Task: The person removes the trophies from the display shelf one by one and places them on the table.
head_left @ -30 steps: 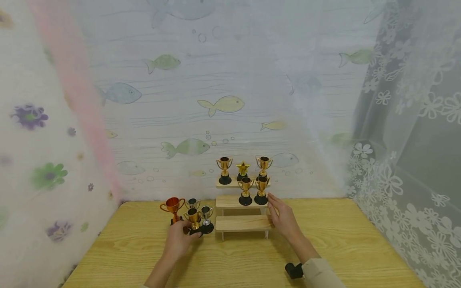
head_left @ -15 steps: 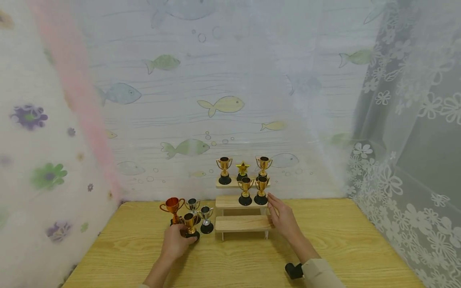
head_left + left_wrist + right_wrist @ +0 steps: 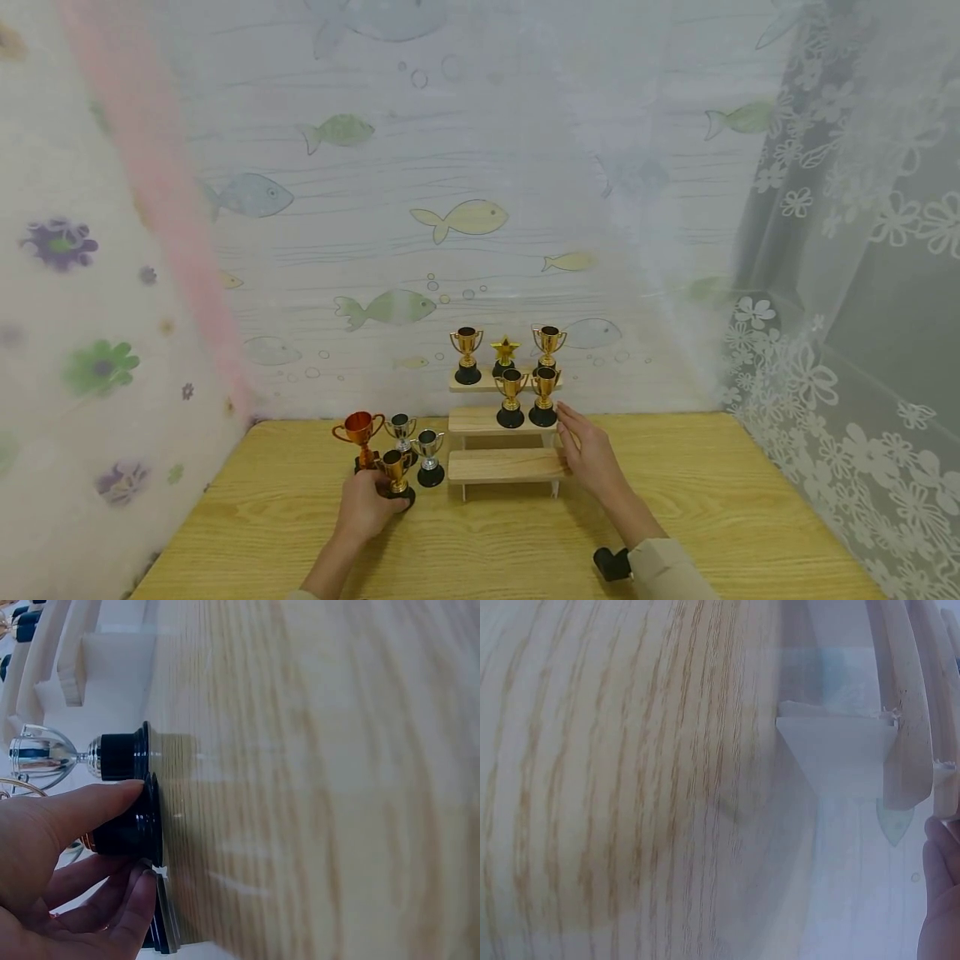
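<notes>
My left hand [image 3: 365, 507] pinches the black base of a small gold trophy cup [image 3: 394, 462], its thumb and fingers on either side. In the left wrist view that black base [image 3: 129, 829] stands at the table surface. Beside it are two silver trophy cups [image 3: 429, 446], and an orange-red trophy cup [image 3: 362, 427] is just behind the hand. My right hand [image 3: 592, 457] rests with fairly straight fingers against the right end of a three-step wooden stand [image 3: 506, 465]. In the right wrist view, only part of the right hand [image 3: 943, 892] shows at the edge.
Two gold cups [image 3: 512, 392] stand on the middle step. On the top step are two more gold cups [image 3: 467, 346] and a gold star trophy [image 3: 506, 350]. A black object [image 3: 612, 564] lies near the right sleeve. A fish-patterned curtain [image 3: 390, 233] hangs behind the table [image 3: 510, 542].
The gold cup has moved left and toward the person in my left hand, away from the nearer silver cup. My right hand has stayed at the stand.
</notes>
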A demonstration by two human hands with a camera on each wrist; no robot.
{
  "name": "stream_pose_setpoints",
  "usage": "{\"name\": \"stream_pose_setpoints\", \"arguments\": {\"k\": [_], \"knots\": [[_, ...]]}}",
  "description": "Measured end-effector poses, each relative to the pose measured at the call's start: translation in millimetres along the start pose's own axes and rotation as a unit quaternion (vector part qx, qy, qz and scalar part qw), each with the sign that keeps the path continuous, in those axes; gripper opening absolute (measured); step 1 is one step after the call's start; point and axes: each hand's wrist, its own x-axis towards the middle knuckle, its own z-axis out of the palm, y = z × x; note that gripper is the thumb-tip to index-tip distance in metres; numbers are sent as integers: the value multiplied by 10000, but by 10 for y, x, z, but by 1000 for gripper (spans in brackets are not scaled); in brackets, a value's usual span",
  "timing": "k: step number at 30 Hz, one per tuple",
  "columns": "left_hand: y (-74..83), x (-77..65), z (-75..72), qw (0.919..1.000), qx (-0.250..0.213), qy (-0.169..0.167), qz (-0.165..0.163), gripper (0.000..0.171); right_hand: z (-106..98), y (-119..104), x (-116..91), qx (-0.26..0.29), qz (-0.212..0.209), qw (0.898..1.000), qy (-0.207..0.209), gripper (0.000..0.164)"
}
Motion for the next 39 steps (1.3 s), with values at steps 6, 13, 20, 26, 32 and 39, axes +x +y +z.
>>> {"name": "stream_pose_setpoints", "arguments": {"k": [6,13,20,26,32,39], "knots": [[2,-8,5,10000,24,9,-43,31,-5,-11,1,13,3,10000,-1,36],[12,-15,13,10000,47,-49,-63,32,-4,-16,4,30,42,10000,-35,37],[23,-26,1,10000,54,-33,-54,34,-3,-22,6,28,70,9999,-76,37],[20,-24,1,10000,54,-54,-31,35,2,-15,7,12,69,10000,-42,37],[2,-44,-22,9999,65,-96,-120,37,4,-25,-3,50,12,10000,-39,36],[53,-106,-119,9995,-235,-31,-204,43,-18,-56,-3,47,-14,10000,7,36]]}}
